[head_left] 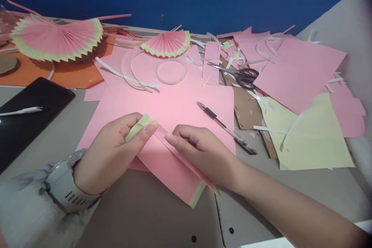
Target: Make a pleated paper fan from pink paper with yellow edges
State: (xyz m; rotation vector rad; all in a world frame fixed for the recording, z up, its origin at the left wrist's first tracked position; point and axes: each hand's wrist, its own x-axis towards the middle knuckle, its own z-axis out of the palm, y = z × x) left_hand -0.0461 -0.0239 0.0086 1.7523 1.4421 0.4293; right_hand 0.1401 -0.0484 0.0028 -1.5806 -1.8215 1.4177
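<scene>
Both hands hold a folded pink paper strip [171, 170] with pale green ends. My left hand [113, 151] pinches its green upper end between thumb and fingers. Further along the folded edge, my right hand [203, 149] grips the same paper, its fingers curled and the thumb on top. The loose lower end hangs toward the table's near side. Beneath the hands lies a large pink sheet [174, 100]. A black pen [226, 128] rests to the right of my right hand.
Two pleated pink-and-green paper fans [58, 38] lie at the back left and centre. Scissors [242, 75], a tape ring [172, 71], pink paper sheets [302, 69] and pale green paper [314, 139] lie behind and right. A black tablet [31, 116] sits at left.
</scene>
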